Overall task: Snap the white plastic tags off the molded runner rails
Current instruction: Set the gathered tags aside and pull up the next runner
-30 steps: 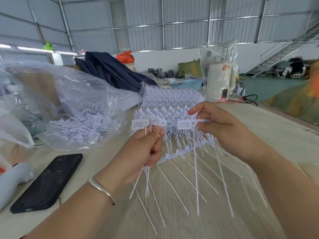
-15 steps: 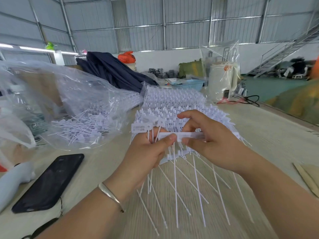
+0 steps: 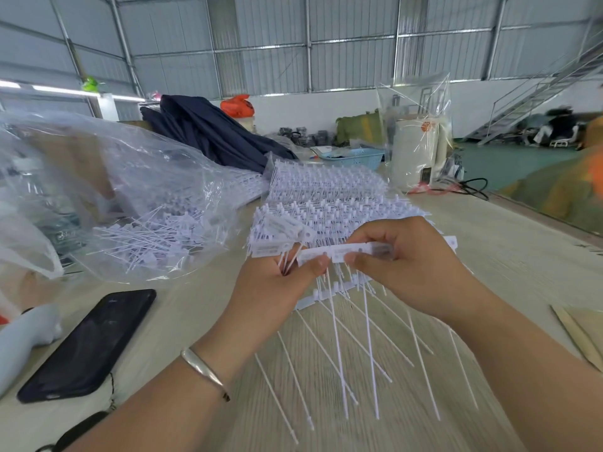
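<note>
Head view looks down at two bare hands meeting over a pale tabletop [image 3: 489,256]. Left hand [image 3: 270,288], with a silver bangle [image 3: 204,370] on its wrist, has its fingers curled round a bunch of loose white tags [image 3: 277,238], whose thin stems pass down through the fist, while its thumb presses against the end of a white tag strip [image 3: 342,254]. Right hand [image 3: 414,265] pinches that same strip between thumb and curled fingers, holding it level just above the molded runner rails [image 3: 329,203], which lie stacked on the table right behind the hands; long white stems fan out toward the camera. To the left, a clear plastic bag [image 3: 130,197] holds more separated tags, and a black phone [image 3: 88,344] lies face up near the left forearm. Dark blue cloth [image 3: 212,132] is heaped farther back.
</note>
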Demonstrator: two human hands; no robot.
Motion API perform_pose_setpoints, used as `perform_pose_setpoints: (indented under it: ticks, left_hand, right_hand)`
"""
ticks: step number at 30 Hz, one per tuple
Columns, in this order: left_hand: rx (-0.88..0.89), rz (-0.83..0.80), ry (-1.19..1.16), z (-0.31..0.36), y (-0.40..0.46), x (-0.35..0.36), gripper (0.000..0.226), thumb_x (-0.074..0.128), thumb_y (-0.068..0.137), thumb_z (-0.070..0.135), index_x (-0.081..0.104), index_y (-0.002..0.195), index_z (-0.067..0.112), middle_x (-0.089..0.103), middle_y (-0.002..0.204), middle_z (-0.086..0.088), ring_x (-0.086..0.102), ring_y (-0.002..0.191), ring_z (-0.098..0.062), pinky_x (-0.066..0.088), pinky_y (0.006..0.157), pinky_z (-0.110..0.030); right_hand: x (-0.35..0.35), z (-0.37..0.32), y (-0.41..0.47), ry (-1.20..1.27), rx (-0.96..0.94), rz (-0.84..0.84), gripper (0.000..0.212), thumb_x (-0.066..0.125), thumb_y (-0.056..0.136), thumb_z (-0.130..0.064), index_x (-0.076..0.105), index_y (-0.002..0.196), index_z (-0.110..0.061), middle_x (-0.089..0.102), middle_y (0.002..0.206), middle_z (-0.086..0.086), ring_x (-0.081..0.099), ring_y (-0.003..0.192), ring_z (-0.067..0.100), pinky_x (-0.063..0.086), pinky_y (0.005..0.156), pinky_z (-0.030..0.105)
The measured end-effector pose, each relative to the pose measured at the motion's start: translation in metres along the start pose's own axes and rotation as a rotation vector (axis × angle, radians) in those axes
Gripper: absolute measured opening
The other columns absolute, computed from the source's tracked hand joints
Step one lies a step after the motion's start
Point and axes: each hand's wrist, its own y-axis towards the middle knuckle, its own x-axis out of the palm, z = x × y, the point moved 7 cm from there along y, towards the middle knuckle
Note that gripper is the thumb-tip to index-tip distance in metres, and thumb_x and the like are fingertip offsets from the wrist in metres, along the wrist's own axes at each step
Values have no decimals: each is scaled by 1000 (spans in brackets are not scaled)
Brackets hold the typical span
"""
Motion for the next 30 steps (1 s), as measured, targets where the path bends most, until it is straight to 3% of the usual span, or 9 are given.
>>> perform_pose_setpoints:
  ticks: [5,8,11,15,19,22,25,27,30]
  left_hand:
    - [161,68,145,21,-7,-2,42,68,88,24,48,53,11,35,43,7,34,43,-6,27,47,-18]
    - [238,111,186,30,-11,-2,35,65,91,23,54,59,12,44,48,-1,39,44,-10,29,46,-21]
    - [254,188,234,35,-14,-3,30,60,86,27,53,58,21,51,54,2,44,45,-10,29,45,-21]
    - [288,210,298,47,-17,-5,26,57,81,32,52,59,44,52,52,15,45,46,-5,32,45,-24]
    - [376,130,542,53,-19,-1,12,54,81,31,62,80,21,59,58,4,50,50,-16,37,42,-29]
    - [353,65,571,49,-16,2,15,47,82,33,56,79,21,52,56,6,44,51,-17,31,44,-29]
    - [300,83,363,45,-14,-1,22,49,87,38,48,66,31,46,49,9,43,48,-8,35,47,-29]
    - [234,145,197,40,-12,-6,35,55,92,40,51,61,24,47,49,11,41,46,-5,31,46,-20]
    - [101,185,56,31,-8,-10,36,61,92,37,61,65,13,45,47,4,40,43,-9,31,45,-21]
  right_hand:
    - [-2,-15,-3,-145,-80,105,7,71,83,-21,73,75,-21,46,43,-12,39,42,10,27,63,19]
    - [-2,-27,-8,-198,-109,220,9,71,81,-15,73,72,-18,41,40,-11,40,43,13,25,70,25]
    - [-1,-35,-14,-178,-94,288,14,69,79,-10,71,65,-13,43,40,-3,41,42,21,24,65,25]
    - [8,-49,-17,-238,-111,297,37,62,78,-3,45,47,-14,27,40,-5,28,41,18,33,69,31]
    - [14,-56,-17,-203,-154,275,46,51,72,-6,18,49,-28,14,42,-10,18,41,15,33,67,32]
    - [14,-44,-14,-134,-125,260,38,55,74,-3,37,46,-22,23,38,-8,23,41,15,24,60,26]
    - [13,-28,-11,23,-7,234,17,64,84,-13,71,68,-13,61,52,2,54,51,23,44,67,33]
    - [6,-20,-11,228,69,262,11,70,84,-20,76,74,-23,69,62,2,63,59,22,51,61,31]
    - [1,-14,-8,451,111,240,13,72,81,-16,75,71,-22,69,63,3,59,57,10,46,57,19]
